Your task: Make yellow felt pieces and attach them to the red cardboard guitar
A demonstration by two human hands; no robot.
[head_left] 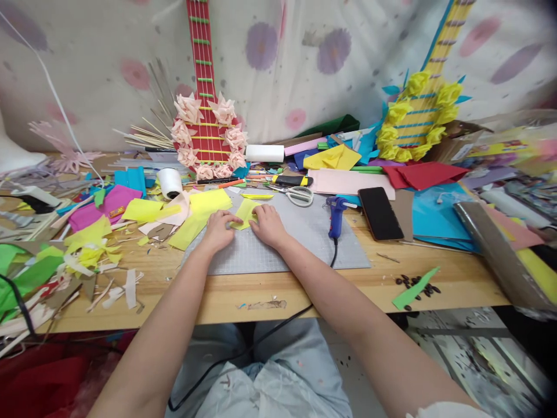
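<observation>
A small piece of yellow crepe paper [245, 212] lies over the grey cutting mat [278, 253], between my two hands. My left hand [220, 230] has its fingers closed on the paper's left edge. At the right edge, the curled fingers of my right hand [269, 224] grip the same piece. Just beyond it are a narrow yellow folded strip [256, 196] and a pair of scissors [300, 196] with pale handles. Larger yellow crepe sheets [204, 209] sit left of my left hand. To the right, a blue glue gun [335, 216] rests on the mat, its cord running toward me.
Paper scraps [93, 255] crowd the left side. Behind the mat stand a red paper guitar [209, 139] with pink flowers and a yellow one [413, 125]. A black phone [381, 213], blue sheets [439, 217] and dark seed-like bits [429, 288] lie on the right.
</observation>
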